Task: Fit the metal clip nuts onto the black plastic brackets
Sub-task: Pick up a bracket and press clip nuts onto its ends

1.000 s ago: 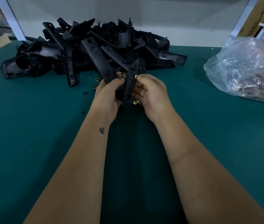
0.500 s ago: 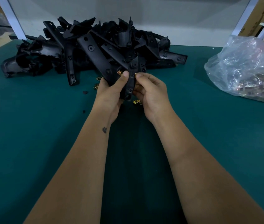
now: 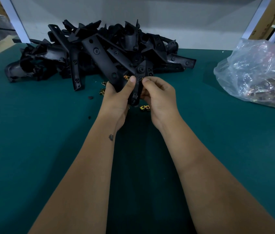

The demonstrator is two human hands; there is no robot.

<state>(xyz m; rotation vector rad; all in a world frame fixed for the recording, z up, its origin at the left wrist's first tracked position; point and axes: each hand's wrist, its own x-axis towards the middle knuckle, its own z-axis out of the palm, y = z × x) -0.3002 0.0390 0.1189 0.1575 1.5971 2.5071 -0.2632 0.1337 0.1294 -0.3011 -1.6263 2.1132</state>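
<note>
The left hand (image 3: pixel 116 97) has its grip clamped round a black plastic bracket (image 3: pixel 137 85), thumb pressed flat on the upper face and fingers wrapped behind, holding it up just clear of the tabletop (image 3: pixel 32 149). The right hand (image 3: pixel 158 97) pinches its fingertips together at the bracket's right edge, and a glint of gold there suggests a clip nut (image 3: pixel 145 79) held between them, though it is too small to be sure.

The step in hand looks like seating 1 nut on the bracket's edge. The next move calls for lining the nut's open side with that edge and pushing it squarely on, while the left hand braces against the push.

Just under the hands, 2 loose clip nuts (image 3: pixel 145 107) lie on the green surface, with a few more (image 3: pixel 102 91) left of the left hand. Behind is a heap of brackets (image 3: pixel 99 53), still to be done by the look of it. Well apart on the right sits a clear plastic bag (image 3: pixel 260 73) holding more metal parts.
</note>
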